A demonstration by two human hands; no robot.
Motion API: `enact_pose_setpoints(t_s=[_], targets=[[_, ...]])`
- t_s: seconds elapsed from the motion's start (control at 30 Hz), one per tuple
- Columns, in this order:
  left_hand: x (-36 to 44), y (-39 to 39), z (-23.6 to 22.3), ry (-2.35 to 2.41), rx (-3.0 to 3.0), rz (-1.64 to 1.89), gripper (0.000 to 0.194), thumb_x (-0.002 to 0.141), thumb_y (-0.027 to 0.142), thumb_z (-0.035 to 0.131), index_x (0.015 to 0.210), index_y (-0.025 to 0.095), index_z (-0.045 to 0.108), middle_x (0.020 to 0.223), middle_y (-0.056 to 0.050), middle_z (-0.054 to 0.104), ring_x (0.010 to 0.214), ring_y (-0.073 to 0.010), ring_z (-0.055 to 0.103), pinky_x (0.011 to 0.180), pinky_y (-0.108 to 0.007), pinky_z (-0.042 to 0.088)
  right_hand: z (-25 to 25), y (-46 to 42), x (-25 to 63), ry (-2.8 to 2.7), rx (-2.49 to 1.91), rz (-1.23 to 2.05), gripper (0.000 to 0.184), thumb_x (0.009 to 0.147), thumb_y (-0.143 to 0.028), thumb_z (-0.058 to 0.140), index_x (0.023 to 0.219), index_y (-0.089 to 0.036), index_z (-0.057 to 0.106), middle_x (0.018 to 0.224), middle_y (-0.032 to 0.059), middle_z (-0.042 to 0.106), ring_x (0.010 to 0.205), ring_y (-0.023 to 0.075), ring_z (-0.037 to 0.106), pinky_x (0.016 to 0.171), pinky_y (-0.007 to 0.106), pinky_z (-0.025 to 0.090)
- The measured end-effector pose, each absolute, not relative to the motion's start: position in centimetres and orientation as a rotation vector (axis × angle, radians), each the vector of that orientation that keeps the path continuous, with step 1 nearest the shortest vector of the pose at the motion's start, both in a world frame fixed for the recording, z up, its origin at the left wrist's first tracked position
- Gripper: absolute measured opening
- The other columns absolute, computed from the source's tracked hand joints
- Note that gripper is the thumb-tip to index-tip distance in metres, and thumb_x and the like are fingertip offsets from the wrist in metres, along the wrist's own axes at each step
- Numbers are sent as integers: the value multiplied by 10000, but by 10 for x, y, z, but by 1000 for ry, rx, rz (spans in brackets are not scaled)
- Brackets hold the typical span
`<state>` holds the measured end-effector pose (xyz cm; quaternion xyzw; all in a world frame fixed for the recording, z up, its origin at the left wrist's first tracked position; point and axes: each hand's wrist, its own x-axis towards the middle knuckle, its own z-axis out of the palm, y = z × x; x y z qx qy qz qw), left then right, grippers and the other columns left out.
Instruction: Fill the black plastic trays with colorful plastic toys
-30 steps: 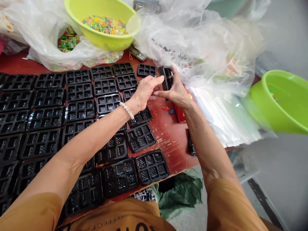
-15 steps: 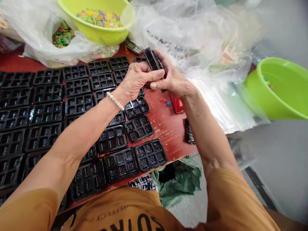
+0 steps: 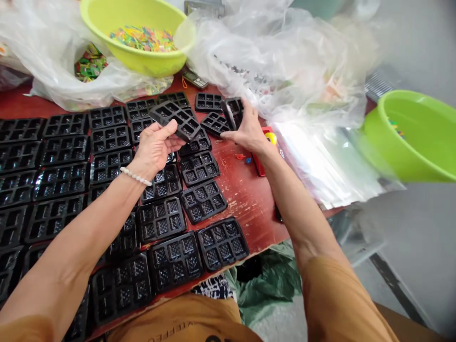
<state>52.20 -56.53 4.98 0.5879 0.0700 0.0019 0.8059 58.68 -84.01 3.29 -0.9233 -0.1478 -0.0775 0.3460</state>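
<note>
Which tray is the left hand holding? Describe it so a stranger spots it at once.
Start at the red table covered in black trays. Above their far rows, the left hand holds one tray by its edge. It alone is lifted and tilted; its neighbours lie flat.

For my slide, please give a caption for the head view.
Left hand lifts one black tray; right hand holds a stack of trays.

Both forearms reach forward, bare below orange sleeves. The left hand [image 3: 155,145] is turned palm-up, a white bead bracelet [image 3: 135,176] round its wrist, its fingers curled shut on a grasp. The right hand [image 3: 245,130], a little to the right of and beyond the bracelet, lies palm-down, thumb and fingers pinched closed.
</note>
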Motion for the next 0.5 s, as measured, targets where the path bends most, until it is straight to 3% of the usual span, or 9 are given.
enact_pose_setpoints(t_s=[0.07,0.13,0.3,0.4,0.5], targets=[[518,-564,48,179,1271,23,465,714,432,977,766,235,559,683,33,712,614,-166,741,576,-250,562,26,-826,605,-295,-2446,-209,1379,592,-401,967,1710,-328,163,1641,165,376,1514,557,254,1171,867,281],[512,-564,50,200,1274,29,497,703,418,977,733,226,520,699,30,719,613,-168,744,586,-255,569,24,-817,618,-268,-2503,-121,1280,641,-298,940,1698,-287,219,1636,207,360,1494,561,300,1163,876,226],[493,-566,51,218,1213,-104,435,681,345,982,753,201,578,806,-23,777,620,-178,752,608,-271,590,28,-819,632,-328,-2827,51,1098,723,-102,764,1690,-261,270,1569,226,436,1421,489,472,1150,790,357],[487,-581,47,251,1159,-236,347,723,266,957,842,183,643,843,-40,786,620,-173,752,616,-269,586,28,-828,644,-387,-2946,36,1070,722,-105,756,1674,-294,305,1581,205,445,1450,496,442,1159,816,313],[490,-612,41,291,1042,-344,361,779,179,917,794,194,557,794,-10,751,630,-187,761,647,-291,589,25,-839,660,-380,-2906,0,1161,703,-223,846,1694,-309,248,1624,200,391,1474,527,397,1148,825,316]])
